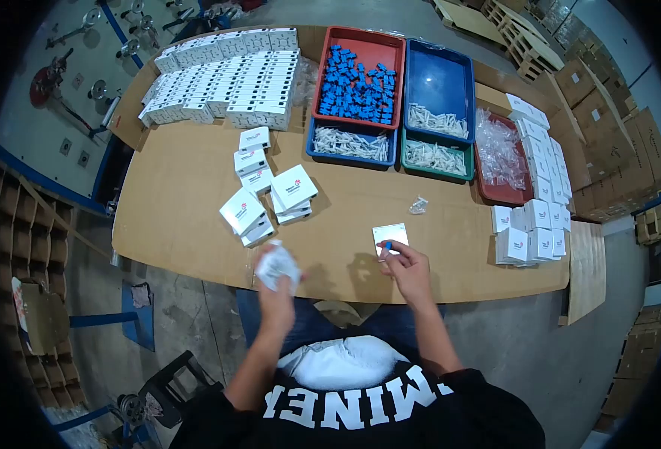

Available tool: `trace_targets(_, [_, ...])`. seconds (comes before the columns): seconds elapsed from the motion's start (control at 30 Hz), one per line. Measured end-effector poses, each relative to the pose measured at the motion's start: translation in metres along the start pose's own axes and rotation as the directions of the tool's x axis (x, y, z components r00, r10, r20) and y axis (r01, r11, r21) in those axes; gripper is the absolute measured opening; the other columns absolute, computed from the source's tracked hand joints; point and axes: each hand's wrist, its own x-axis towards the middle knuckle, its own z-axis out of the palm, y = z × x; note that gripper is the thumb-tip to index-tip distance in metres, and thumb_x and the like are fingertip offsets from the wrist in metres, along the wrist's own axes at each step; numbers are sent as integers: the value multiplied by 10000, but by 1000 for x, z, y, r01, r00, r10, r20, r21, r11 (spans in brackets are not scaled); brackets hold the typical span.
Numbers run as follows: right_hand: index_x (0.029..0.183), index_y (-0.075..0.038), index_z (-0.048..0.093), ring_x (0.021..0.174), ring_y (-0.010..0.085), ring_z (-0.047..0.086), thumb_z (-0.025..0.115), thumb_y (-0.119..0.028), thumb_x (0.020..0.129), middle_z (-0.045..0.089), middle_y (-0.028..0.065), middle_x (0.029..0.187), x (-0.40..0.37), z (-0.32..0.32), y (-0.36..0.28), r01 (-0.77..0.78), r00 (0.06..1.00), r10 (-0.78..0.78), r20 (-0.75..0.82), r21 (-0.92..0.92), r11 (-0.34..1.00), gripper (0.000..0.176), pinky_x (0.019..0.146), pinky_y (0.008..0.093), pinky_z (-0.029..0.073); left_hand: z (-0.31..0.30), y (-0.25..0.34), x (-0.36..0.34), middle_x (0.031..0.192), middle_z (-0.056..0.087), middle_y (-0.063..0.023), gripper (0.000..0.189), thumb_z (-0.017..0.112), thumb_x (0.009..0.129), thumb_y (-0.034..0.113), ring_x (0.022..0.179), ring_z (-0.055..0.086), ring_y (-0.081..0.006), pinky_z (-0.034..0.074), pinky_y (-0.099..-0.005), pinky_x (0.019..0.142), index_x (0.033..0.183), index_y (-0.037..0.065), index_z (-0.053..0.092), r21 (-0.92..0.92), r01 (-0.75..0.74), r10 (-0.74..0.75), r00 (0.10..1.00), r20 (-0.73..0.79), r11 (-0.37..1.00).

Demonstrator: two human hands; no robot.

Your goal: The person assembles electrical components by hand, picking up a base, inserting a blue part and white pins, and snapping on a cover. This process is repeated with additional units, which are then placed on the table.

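My left hand (276,295) is closed round a white item (278,267), blurred by motion, above the table's front edge. My right hand (405,266) pinches a small blue piece (388,245) over a flat white box (390,235) on the table. A small clear bag (418,206) lies just beyond that box. Stacks of white boxes (294,187) stand ahead of my left hand. Many blue pieces (356,84) fill a red tray (358,37) at the back.
Behind the clear bag are a blue tray (439,71) and a green tray (471,166) with white pieces. A red tray (504,196) holds clear bags. White boxes (511,245) stand at the right, and rows of them (225,78) at the back left.
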Motion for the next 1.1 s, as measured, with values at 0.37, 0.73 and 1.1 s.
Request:
trace_targets(0.37, [1363, 1, 577, 627, 155, 667, 793, -225, 946, 713, 102, 917, 144, 51, -83, 224, 957, -159, 241, -270, 937, 521, 532, 325, 515, 33, -19, -20, 1410, 591, -224, 674, 434, 915, -91, 1286, 645, -372, 637, -529, 966, 1550, 129, 382, -86, 429, -392, 876, 280, 899])
trace_targets(0.73, [940, 7, 718, 699, 100, 615, 745, -126, 958, 698, 39, 812, -7, 63, 27, 142, 794, 144, 591, -410, 901, 136, 644, 296, 508, 25, -48, -10, 1359, 597, -151, 545, 513, 1022, 110, 1266, 624, -282, 555, -457, 1050, 1557, 125, 407, -202, 338, -329, 941, 81, 919])
trace_targets(1.1, [1041, -42, 733, 705, 49, 582, 721, -112, 962, 687, -33, 882, -9, 37, 85, -63, 860, 69, 506, -30, 998, 106, 577, 239, 454, 35, -67, -7, 1259, 602, -75, 435, 531, 1121, 251, 1140, 609, -170, 526, -324, 976, 1531, 135, 442, 61, 305, -311, 935, 169, 950])
